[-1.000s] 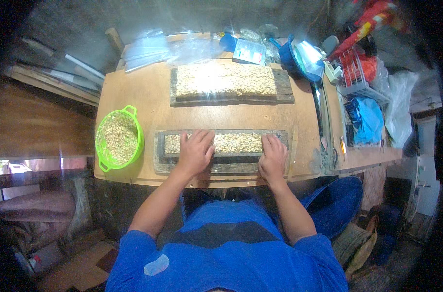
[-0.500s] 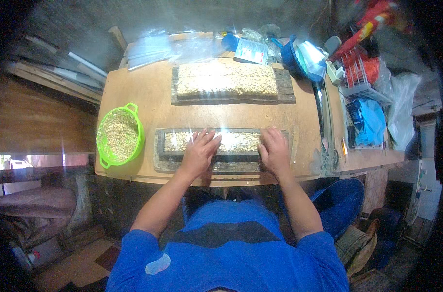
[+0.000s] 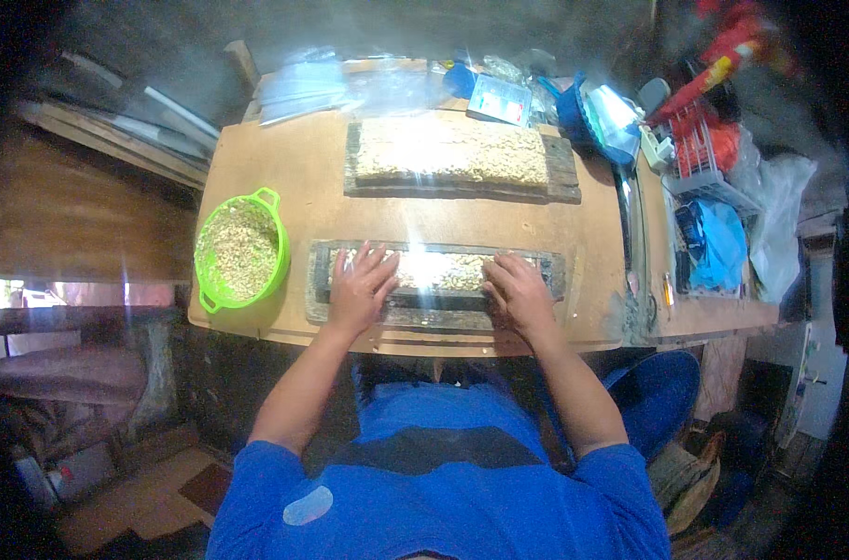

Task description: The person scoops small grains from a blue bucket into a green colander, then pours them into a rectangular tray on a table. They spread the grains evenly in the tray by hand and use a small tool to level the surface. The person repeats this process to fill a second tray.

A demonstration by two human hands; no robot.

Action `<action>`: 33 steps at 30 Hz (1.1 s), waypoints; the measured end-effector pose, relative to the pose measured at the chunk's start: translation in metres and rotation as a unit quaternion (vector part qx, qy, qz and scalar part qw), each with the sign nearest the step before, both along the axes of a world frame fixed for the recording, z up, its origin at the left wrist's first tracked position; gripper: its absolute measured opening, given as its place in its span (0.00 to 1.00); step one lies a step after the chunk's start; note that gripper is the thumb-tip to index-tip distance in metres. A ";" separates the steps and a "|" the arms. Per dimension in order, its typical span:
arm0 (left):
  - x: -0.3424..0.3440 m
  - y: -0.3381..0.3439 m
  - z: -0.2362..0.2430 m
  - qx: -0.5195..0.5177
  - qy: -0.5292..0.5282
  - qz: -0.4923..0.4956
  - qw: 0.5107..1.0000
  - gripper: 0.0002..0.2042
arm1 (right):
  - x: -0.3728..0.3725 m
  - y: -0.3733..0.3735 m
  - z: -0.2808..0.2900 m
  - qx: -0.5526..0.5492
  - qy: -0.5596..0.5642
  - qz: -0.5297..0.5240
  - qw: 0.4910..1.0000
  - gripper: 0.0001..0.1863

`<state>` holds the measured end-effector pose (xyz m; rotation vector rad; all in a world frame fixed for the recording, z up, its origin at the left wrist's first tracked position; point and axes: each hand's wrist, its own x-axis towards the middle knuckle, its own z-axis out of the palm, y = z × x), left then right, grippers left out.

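Observation:
A narrow wooden mould (image 3: 555, 266) lies near the table's front edge, filled with a layer of pale, nut-like pieces (image 3: 443, 271). On the left part of that layer rests my left hand (image 3: 357, 291), its fingers spread and palm down. My right hand (image 3: 522, 294) lies over the right part, fingers stretched onto the pieces and the mould's near side. Neither hand grips anything. Glare washes out the middle of the layer. Behind it is a wider board (image 3: 562, 173) bearing a thick pale slab (image 3: 452, 154) of similar pieces.
A green two-handled basin (image 3: 280, 247) of loose pieces stands at the table's left. Along the back lie clear plastic sheets (image 3: 303, 91), a white box (image 3: 499, 100) and a blue container (image 3: 597, 126). A rack (image 3: 690, 140) and a blue bag (image 3: 720, 245) are at right.
My left hand has moved leftward along the layer, and my right hand has shifted a little left over the mould. The whole view has also shifted slightly.

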<state>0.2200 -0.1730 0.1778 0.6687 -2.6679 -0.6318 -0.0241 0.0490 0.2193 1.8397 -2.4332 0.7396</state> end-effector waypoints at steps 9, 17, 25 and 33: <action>0.031 -0.022 -0.005 -0.004 0.058 0.041 0.997 0.13 | 0.002 0.012 -0.007 -0.009 0.004 -0.011 1.000 0.18; 0.021 -0.012 0.020 0.044 0.056 0.024 0.997 0.12 | 0.007 0.015 0.000 0.010 0.043 -0.015 0.999 0.13; -0.041 0.039 0.026 0.003 -0.009 -0.167 0.986 0.28 | 0.017 0.023 0.004 0.013 0.039 -0.021 0.999 0.13; -0.033 0.041 0.016 -0.003 -0.015 -0.217 0.976 0.26 | 0.002 0.126 -0.014 -0.086 -0.023 -0.404 0.910 0.13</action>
